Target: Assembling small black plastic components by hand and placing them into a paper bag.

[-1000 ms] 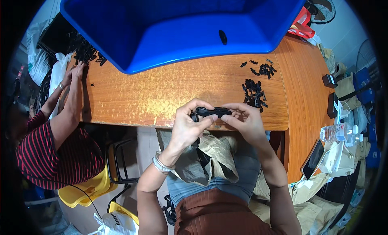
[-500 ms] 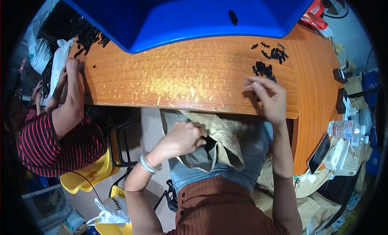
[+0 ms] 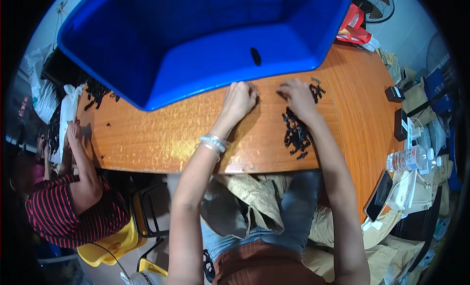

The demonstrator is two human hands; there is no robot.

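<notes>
My left hand is over the wooden table, just below the front rim of a large blue plastic bin. Its fingers are curled inward, and whatever they pinch is hidden. A short way to the right, my right hand hovers low over the tabletop with bent, slightly separated fingers and nothing visible in them. Small black pieces lie loosely heaped below that hand and forearm, with more black pieces beside its wrist. One black oblong piece rests inside the bin. An open brown paper bag sits on my lap.
At the left, a person in a striped shirt works at the same table, near a dark heap. Along the right edge are a phone, water bottles and small black boxes. A fan stands behind.
My left hand has risen from the paper bag on my lap to the tabletop by the bin. My right hand has reached farther over the table. The whole view has shifted, showing more of the bin.
</notes>
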